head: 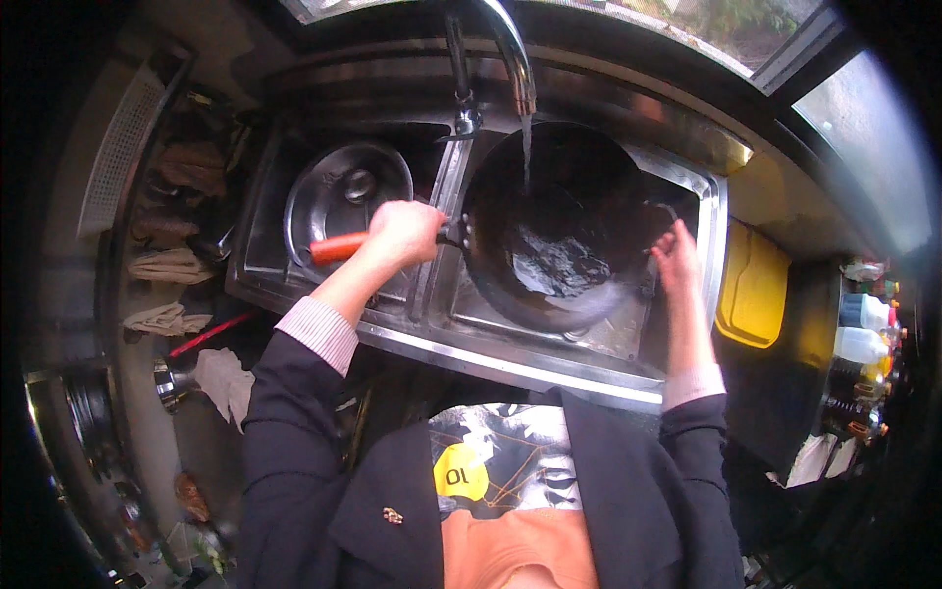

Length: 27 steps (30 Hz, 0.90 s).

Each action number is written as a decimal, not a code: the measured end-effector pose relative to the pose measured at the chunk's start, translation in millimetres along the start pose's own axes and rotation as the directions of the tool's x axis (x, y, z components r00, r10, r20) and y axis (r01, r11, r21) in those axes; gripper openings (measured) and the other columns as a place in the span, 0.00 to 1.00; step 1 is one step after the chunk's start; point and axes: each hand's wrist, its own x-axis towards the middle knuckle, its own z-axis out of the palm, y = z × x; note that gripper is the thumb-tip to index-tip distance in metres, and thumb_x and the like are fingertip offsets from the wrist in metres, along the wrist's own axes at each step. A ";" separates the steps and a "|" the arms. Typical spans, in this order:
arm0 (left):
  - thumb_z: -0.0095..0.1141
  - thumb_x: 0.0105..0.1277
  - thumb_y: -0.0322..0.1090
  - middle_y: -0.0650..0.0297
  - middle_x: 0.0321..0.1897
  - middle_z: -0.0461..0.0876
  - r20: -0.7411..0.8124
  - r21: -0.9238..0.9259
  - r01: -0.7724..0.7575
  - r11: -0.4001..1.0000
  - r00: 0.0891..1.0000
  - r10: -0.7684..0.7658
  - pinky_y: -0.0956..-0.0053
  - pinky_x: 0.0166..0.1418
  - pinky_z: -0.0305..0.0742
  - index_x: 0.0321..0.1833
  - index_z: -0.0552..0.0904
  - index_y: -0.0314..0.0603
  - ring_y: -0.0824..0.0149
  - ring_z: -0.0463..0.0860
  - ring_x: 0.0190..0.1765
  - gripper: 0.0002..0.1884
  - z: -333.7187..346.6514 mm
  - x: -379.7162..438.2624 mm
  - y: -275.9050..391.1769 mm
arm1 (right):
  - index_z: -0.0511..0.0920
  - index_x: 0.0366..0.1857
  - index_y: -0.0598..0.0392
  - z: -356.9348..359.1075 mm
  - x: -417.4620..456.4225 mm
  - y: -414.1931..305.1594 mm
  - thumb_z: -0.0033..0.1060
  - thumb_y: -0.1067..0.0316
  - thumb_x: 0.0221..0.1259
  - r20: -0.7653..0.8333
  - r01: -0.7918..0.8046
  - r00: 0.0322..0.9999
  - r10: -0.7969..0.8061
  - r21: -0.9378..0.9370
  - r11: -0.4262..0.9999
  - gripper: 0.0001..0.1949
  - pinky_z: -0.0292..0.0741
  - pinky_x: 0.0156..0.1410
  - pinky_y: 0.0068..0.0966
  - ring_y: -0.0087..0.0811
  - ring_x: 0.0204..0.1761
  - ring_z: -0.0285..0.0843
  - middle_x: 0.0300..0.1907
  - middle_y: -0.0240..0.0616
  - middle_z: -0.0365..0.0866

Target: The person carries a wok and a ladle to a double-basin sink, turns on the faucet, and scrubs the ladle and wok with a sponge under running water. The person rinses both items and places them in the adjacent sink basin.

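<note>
A large dark wok point(552, 228) is over the right basin of a steel double sink, with water moving in its bottom. My left hand point(405, 232) is closed round the wok's long handle; the handle's orange end point(337, 247) sticks out beyond my fist. At the far side, my right hand point(675, 258) has its fingers on the small metal loop handle point(661, 208) of the wok. From the curved chrome faucet point(522, 81) a stream of water point(527, 154) falls into the wok. Left of it, a round steel bowl point(296, 213) sits in the other basin beneath my left forearm.
A yellow plastic tub point(754, 287) stands right of the sink. Several bottles point(861, 344) line a shelf farther right. Folded cloths point(171, 266) lie at the left, with a red stick point(213, 333) near them. The sink's front rim point(515, 369) runs before my body; a window is behind the faucet.
</note>
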 end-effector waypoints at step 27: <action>0.67 0.53 0.41 0.57 0.30 0.85 -0.339 -0.418 0.311 0.854 0.818 -0.464 0.57 0.41 0.77 0.41 0.82 0.50 0.50 0.84 0.39 0.13 59.9 -148.6 -54.7 | 0.73 0.57 0.69 116.1 -40.6 68.8 0.40 0.68 0.58 0.391 0.042 0.869 -0.304 0.553 0.832 0.24 0.65 0.72 0.42 0.48 0.65 0.69 0.64 0.55 0.70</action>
